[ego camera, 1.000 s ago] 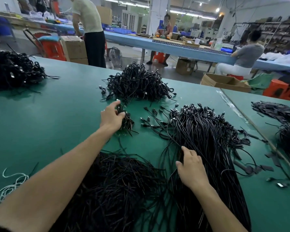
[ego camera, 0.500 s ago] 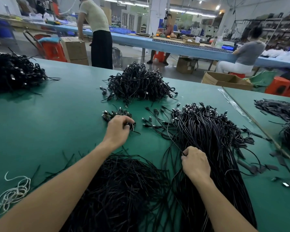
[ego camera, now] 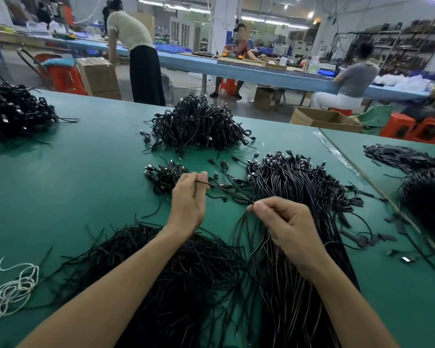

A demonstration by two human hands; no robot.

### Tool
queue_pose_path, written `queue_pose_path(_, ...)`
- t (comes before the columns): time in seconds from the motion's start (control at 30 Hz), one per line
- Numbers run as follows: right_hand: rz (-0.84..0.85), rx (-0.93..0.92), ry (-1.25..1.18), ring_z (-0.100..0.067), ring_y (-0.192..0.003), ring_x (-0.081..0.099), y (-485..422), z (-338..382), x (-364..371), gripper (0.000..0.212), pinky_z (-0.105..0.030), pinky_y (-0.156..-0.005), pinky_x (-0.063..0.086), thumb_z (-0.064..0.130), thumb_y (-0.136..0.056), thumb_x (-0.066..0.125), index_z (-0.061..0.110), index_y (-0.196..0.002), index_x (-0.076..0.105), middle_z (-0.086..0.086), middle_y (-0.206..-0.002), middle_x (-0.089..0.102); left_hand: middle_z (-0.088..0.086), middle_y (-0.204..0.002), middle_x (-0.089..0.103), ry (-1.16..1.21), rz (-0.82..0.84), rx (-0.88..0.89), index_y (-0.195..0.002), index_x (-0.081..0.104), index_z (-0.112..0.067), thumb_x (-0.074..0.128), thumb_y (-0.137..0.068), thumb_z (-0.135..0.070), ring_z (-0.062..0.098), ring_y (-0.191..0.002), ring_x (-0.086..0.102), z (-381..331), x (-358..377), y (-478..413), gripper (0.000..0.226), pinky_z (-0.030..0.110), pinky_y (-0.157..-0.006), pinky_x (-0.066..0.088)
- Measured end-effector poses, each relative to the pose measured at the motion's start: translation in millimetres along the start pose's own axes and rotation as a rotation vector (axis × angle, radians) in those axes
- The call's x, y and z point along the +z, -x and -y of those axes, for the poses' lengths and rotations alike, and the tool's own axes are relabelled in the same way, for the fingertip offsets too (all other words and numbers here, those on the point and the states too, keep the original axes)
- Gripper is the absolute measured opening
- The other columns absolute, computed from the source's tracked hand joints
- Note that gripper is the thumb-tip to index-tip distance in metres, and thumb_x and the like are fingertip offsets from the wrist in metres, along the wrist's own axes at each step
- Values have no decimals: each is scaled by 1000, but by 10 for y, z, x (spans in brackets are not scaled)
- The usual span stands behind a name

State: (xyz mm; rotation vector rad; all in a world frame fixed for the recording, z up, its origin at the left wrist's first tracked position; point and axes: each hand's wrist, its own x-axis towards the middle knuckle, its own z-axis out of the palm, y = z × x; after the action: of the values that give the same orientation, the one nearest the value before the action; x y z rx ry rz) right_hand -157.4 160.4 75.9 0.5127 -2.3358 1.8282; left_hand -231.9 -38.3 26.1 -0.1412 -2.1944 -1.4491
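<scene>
My left hand [ego camera: 188,202] pinches a thin black cable [ego camera: 226,190] that runs right to my right hand [ego camera: 284,223], which pinches the same cable between thumb and fingers. Both hands hover just above the green table [ego camera: 73,187]. A long bundle of straight black cables [ego camera: 294,247] lies under my right hand, its plug ends fanned out at the far end. Just beyond my left hand sits a small bunch of coiled cables [ego camera: 165,175]. A pile of thin black ties [ego camera: 161,280] lies under my left forearm.
A big heap of coiled cables [ego camera: 199,124] sits further back, another heap [ego camera: 15,111] at the far left. White string [ego camera: 13,290] lies near left. More black cables and flat pieces [ego camera: 422,177] cover the adjoining table at right. Three people work beyond the table.
My left hand left the small coiled bunch and came back toward me. My right hand lifted off the long bundle. Both now pinch one cable between them.
</scene>
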Motion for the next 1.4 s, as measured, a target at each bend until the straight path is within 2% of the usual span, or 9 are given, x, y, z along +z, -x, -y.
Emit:
queue_pose_path(0.2, -341, 127, 512, -2, -48, 51, -81, -178, -286, 18, -11, -48, 37, 31, -95, 63, 19, -85, 72, 9, -58, 61, -7, -51, 38, -206, -93, 110, -63, 38, -18, 61, -96, -34, 8, -43, 33, 67, -456, 18, 44, 16, -44, 29)
queue_pose_path(0.33, 115, 362, 992, -12, -94, 64, -74, -252, -186, 24, -37, -90, 52, 38, -99, 54, 25, -117, 64, 3, -109, 69, -10, -52, 41, -365, 253, 136, -60, 41, -21, 67, -90, -40, 7, -46, 34, 33, -566, 146, 44, 24, -51, 35)
queue_pose_path(0.43, 409, 213, 1016, -12, -142, 33, -51, -252, 28, 62, -38, -123, 14, 54, -94, 53, 42, -150, 30, 10, -151, 42, -9, -56, 47, -520, 424, 172, -65, 39, -23, 47, -90, -58, 9, -48, 39, -61, -549, 275, 44, 26, -50, 33)
queue_pose_path(0.5, 446, 97, 781, -5, -146, 20, -46, -194, 197, 62, -30, -122, 3, 57, -94, 52, 47, -150, 27, 14, -153, 36, -5, -60, 49, -527, 494, 170, -68, 38, -24, 35, -89, -59, 13, -54, 45, -119, -530, 336, 41, 32, -53, 35)
queue_pose_path(0.63, 295, -79, 650, -2, -110, 50, -3, -173, 304, 21, -28, -99, 40, 38, -100, 51, 34, -117, 63, 20, -109, 60, -6, -58, 41, -388, 537, 176, -66, 33, -24, 34, -100, -50, 13, -53, 38, -181, -516, 416, 43, 35, -55, 32)
queue_pose_path(0.77, 125, -52, 482, -1, -80, 59, 53, -193, 253, 13, -17, -72, 45, 29, -99, 58, 31, -88, 66, 17, -80, 63, -6, -56, 38, -420, 524, 56, -64, 35, -18, 27, -94, -67, 14, -51, 34, -143, -580, 495, 58, 33, -55, 32)
queue_pose_path(1.03, -69, 37, 184, -3, -49, 40, 2, -153, 308, 21, -20, -47, 34, 38, -94, 59, 25, -82, 70, 2, -58, 57, -7, -50, 30, 476, 894, -282, -60, 46, -19, 38, -99, -58, 12, -43, 23, -471, -521, 696, 56, 19, -42, 26)
queue_pose_path(1.27, 425, 104, 350, -4, -51, 40, 187, -112, 421, 21, -22, -50, 33, 35, -100, 54, 34, -87, 71, 11, -57, 52, -6, -56, 39, 1145, 296, -485, -75, 70, -16, 44, -95, -46, 6, -45, 35, -540, -474, 557, 45, 18, -38, 35)
queue_pose_path(1.4, 464, 31, 408, -9, -54, 43, 235, 42, 450, 23, -32, -53, 39, 36, -99, 55, 25, -81, 65, 7, -61, 53, 0, -74, 67, 634, 135, -253, -96, 69, -8, 39, -103, -35, 16, -71, 65, -337, -422, 539, 40, 28, -68, 57)
